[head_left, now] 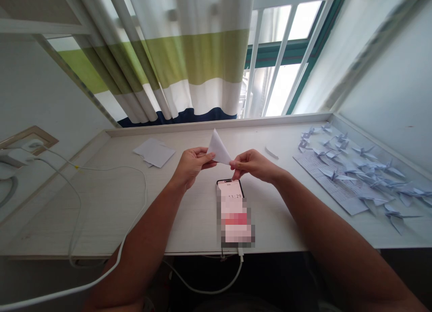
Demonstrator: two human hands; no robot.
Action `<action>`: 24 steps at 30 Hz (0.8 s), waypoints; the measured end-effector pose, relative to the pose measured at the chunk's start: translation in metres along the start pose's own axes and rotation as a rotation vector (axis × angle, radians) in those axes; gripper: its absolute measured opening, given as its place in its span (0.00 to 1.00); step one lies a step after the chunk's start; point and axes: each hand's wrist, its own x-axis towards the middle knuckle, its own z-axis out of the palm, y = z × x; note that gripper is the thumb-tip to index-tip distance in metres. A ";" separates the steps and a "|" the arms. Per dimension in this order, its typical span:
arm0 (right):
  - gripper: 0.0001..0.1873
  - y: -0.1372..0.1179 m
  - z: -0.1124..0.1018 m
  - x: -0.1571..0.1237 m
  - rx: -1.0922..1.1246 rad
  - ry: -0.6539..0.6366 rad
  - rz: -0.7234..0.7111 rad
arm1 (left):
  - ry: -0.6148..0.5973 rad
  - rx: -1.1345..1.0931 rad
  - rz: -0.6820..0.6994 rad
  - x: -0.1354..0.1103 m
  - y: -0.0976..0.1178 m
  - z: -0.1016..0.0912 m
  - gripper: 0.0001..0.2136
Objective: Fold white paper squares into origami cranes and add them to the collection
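Your left hand (192, 166) and right hand (253, 164) each pinch a lower corner of the folded white paper (219, 149), held just above the phone (234, 211) on the desk (111, 199). Pulling unevenly could skew the crease, which seems hard to make out from here.

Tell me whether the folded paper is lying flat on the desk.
No: the left hand and right hand pinch the folded paper by its lower corners, holding it up off the desk.
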 end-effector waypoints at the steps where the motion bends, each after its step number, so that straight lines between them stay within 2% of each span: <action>1: 0.22 0.000 -0.001 0.000 -0.014 0.009 0.001 | -0.002 -0.005 -0.002 0.000 0.000 0.000 0.18; 7: 0.24 -0.002 -0.005 -0.002 -0.046 -0.016 -0.035 | -0.017 -0.019 -0.017 0.002 -0.005 0.002 0.17; 16: 0.20 0.003 -0.001 0.002 -0.157 0.092 -0.158 | -0.093 0.002 -0.005 0.001 -0.013 0.007 0.19; 24: 0.22 0.003 0.002 0.003 -0.045 0.139 -0.221 | -0.103 -0.036 0.049 -0.001 -0.011 0.013 0.20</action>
